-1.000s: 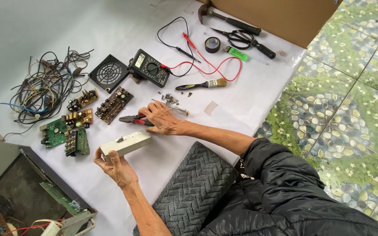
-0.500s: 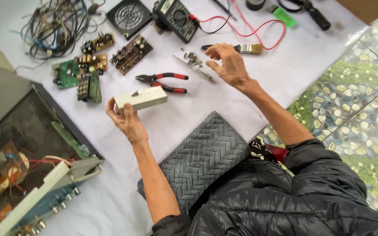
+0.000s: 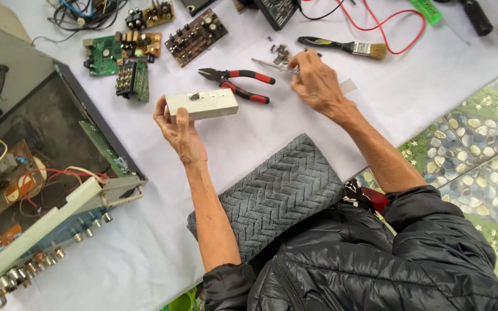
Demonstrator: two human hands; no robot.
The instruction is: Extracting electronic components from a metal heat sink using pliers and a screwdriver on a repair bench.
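My left hand (image 3: 180,129) holds a small cream rectangular box (image 3: 202,104) above the white sheet (image 3: 410,98). My right hand (image 3: 317,83) rests on the sheet beside a pile of small screws and metal bits (image 3: 280,53), fingers pinched on a thin metal tool or part (image 3: 269,64). Red-handled pliers (image 3: 238,84) lie between the two hands.
Several circuit boards (image 3: 145,52) lie at the top left, next to tangled wires (image 3: 82,11). An opened amplifier chassis (image 3: 36,173) fills the left side. A paintbrush (image 3: 344,47) and red lead (image 3: 399,23) lie at top right. A grey knitted cushion (image 3: 278,190) covers my lap; tiled floor (image 3: 479,173) lies right.
The view has shifted down and closer. My right hand left the pliers, reached toward the small screws, and now pinches a thin metal piece. My left hand still holds the box.
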